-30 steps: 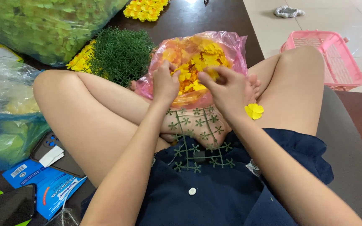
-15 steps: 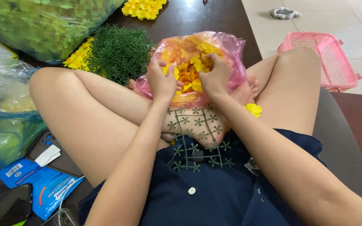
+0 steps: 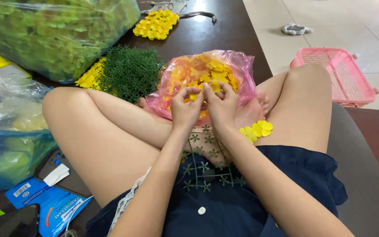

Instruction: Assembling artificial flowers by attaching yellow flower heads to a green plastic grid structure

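Dark worktop (image 3: 224, 39); pale tiled floor (image 3: 330, 17) at 1 o'clock. Left hand (image 3: 185, 109) and right hand (image 3: 222, 105), fingers pinched on small yellow flower (image 3: 197, 95) over pink bag (image 3: 242, 66).

Dark brown floor (image 3: 237, 39) under everything, meeting pale tiles (image 3: 365, 22) at two o'clock. At eleven o'clock, a big clear bag of green flowers (image 3: 58, 35); at twelve, a heap of yellow flowers (image 3: 155, 24). Near centre, a green plastic mat (image 3: 130, 72) beside a pink bag of petals (image 3: 207, 74). At three o'clock, a pink basket (image 3: 338, 74). At eight, a blue packet (image 3: 51, 206).
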